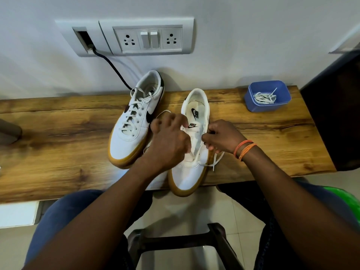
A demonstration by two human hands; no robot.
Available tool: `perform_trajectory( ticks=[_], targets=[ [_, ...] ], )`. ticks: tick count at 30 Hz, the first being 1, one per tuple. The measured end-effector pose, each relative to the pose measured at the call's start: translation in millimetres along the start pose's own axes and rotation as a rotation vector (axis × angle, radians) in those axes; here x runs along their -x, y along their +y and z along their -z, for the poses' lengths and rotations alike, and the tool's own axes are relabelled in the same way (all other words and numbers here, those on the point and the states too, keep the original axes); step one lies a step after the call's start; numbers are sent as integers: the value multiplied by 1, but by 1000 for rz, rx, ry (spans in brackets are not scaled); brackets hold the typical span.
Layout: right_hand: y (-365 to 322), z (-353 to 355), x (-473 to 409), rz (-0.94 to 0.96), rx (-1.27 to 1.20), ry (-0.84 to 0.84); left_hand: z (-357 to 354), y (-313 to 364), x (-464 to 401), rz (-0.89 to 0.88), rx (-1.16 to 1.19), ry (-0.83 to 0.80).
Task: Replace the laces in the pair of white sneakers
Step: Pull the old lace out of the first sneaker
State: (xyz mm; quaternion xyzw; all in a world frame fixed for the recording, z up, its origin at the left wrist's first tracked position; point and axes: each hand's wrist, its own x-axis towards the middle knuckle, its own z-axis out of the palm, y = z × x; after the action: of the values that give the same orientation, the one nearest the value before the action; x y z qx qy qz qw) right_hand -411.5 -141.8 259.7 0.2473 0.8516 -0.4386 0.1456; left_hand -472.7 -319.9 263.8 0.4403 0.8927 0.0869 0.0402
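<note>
Both forearms reach in from the bottom edge toward a wooden desk (pixel 58 133), and the two hands work close together over one shoe. Farthest left of the pair, the laced sneaker (pixel 134 121) lies on the desk with its toe toward the person and its heel against the wall, its long axis tilted a little to the right at the heel; it is white with a black swoosh, a black heel tab and a tan gum sole, and its white lace runs through all the eyelets. Next, the left hand (pixel 169 141) has its fingers curled at the tongue and left eyelet row of the second sneaker (pixel 191 149), and seems to pinch a lace (pixel 218 158) there. That shoe also points toe-first at the person, its toe hanging just past the desk's front edge, with a branded insole showing inside. On its right side the right hand (pixel 222 137), with orange bands on the wrist, pinches the lace, whose loose end trails onto the desk. Far right, near the wall, a blue tub (pixel 251 102) holds a bundled white lace (pixel 265 98).
</note>
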Motion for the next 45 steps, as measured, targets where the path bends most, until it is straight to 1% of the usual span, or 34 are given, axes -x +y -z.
perform_trajectory(
  ticks=[3, 5, 6, 7, 9, 11, 13, 15, 18, 21, 23, 24, 26, 28, 30, 32, 35, 36, 37, 39, 41, 43, 45],
  targets=[
    [-1, 0, 2, -2, 16, 2, 13, -19, 0, 211, 7, 192],
    [-2, 0, 3, -4, 13, 4, 13, -27, 1, 319, 30, 258],
    [-2, 0, 3, -7, 8, 4, 11, -28, 1, 318, 58, 264],
    [-2, 0, 2, -11, 4, 0, 7, -27, 0, 258, 77, 261],
    [-2, 1, 2, -20, 2, -10, 4, -19, -1, 45, 99, 230],
    [-3, 1, 1, -28, 1, -17, 2, -4, -2, -95, 181, 112],
    [-2, 1, 1, -30, 9, -21, -8, 9, 0, -157, 236, -39],
    [-2, 1, 0, -29, 11, -24, -20, 16, 4, -146, 251, -123],
    [-2, 1, 1, -36, 6, -30, -26, 16, 5, -75, 342, -130],
    [-1, 2, 1, -36, 0, -21, -20, 8, 1, -75, 436, -154],
    [-1, 2, 1, -40, -9, -25, -12, -2, -2, -78, 427, -62],
    [-2, 2, 1, -39, -11, -28, -8, -10, -4, -49, 413, 22],
    [-2, 1, 2, -35, -11, -24, 1, -26, -5, 84, 391, 206],
    [-2, 1, 2, -40, -18, -15, 4, -35, -2, 175, 351, 286],
    [-2, 1, 1, -42, -12, -18, 3, -30, 1, 124, 340, 282],
    [-3, 2, 1, -39, 2, -28, -1, -16, 0, -4, 377, 220],
    [-2, 2, 1, -36, 3, -27, -11, 5, -3, -101, 435, -52],
    [-1, 2, 1, -33, 7, -25, -17, 10, -1, -116, 412, -117],
    [-1, 2, 1, -30, 8, -25, -22, 13, 0, -120, 380, -145],
    [-2, 2, 1, -28, 4, -31, -29, 12, 3, -81, 402, -164],
    [-2, 2, 2, -32, 1, -32, -26, 8, 1, -47, 496, -169],
    [-1, 2, 2, -32, -4, -30, -21, 3, -2, -70, 522, -111],
    [-1, 2, 1, -29, -6, -31, -13, -5, -5, -54, 492, 1]
  ],
)
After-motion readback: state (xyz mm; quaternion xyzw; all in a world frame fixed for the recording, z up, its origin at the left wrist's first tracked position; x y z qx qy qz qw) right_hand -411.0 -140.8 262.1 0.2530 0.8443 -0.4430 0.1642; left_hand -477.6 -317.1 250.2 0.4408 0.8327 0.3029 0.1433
